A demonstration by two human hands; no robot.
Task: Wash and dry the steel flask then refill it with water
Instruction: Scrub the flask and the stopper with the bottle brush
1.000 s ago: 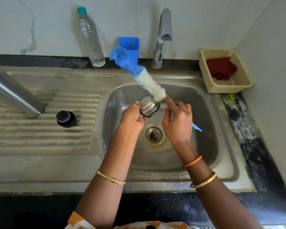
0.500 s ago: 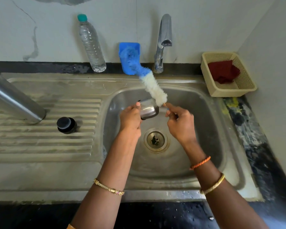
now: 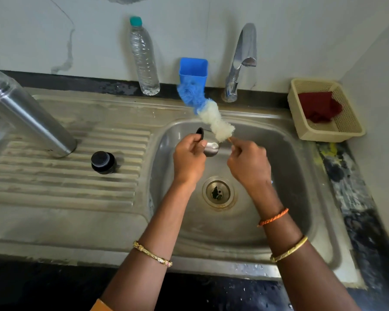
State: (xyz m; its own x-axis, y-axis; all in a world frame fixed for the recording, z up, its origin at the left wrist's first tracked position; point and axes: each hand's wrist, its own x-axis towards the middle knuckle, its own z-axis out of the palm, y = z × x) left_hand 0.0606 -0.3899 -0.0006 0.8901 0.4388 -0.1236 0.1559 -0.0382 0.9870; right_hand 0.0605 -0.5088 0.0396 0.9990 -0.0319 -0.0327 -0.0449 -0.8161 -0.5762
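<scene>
Steel flask (image 3: 27, 115) standing on the ribbed drainboard far left, well apart from both hands, left hand (image 3: 189, 160) gripping a small steel cap (image 3: 210, 148) over the stainless sink basin (image 3: 290, 176), right hand (image 3: 248, 164) pinching a blue-and-white bottle brush (image 3: 213, 117), black stopper (image 3: 103, 162) on the drainboard, pale wall behind.

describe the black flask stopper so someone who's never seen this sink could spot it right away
Start at the steel sink's ribbed draining board, left of the basin. The steel flask stands there; just right of its base sits the black stopper. It is the only small, round, black thing lying loose on the ribs.
</scene>
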